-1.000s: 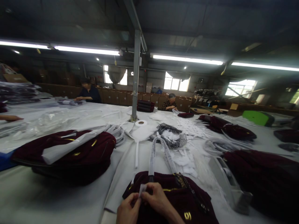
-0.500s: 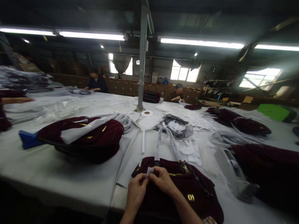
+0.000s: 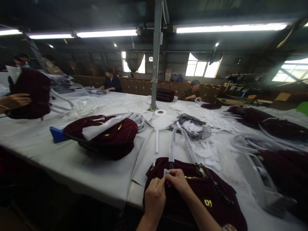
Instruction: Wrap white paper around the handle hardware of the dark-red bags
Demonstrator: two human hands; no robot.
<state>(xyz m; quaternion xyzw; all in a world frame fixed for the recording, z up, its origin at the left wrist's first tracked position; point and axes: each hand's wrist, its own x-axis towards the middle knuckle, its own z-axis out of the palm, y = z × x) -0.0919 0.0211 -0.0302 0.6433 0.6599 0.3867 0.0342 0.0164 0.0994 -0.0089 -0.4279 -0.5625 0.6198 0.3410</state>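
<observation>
A dark maroon handbag [image 3: 226,189] with a gold "DJ" emblem lies in front of me, its wrapped handles [image 3: 172,144] standing up. My left hand [image 3: 155,194] is closed at the bag's upper left, fingertips pinched at a small piece of white paper [image 3: 166,172]. From the other side my right hand [image 3: 179,183] pinches the same paper, thumb and forefinger together. The fingers hide the paper's lower part and whatever lies behind it. A dark chain charm [image 3: 215,183] hangs on the bag's right side.
Another maroon bag [image 3: 115,141] with white paper across it sits left, beside a blue object [image 3: 57,134]. A tape roll [image 3: 160,112], a patterned cloth bundle [image 3: 202,126] and a grey dispenser [image 3: 262,183] stand around. A co-worker's hand [image 3: 18,101] holds a bag far left.
The view has turned left, so the scene sits further right. My left fingers have curled in tighter at the paper, and less of it shows. A co-worker's raised bag has come into view.
</observation>
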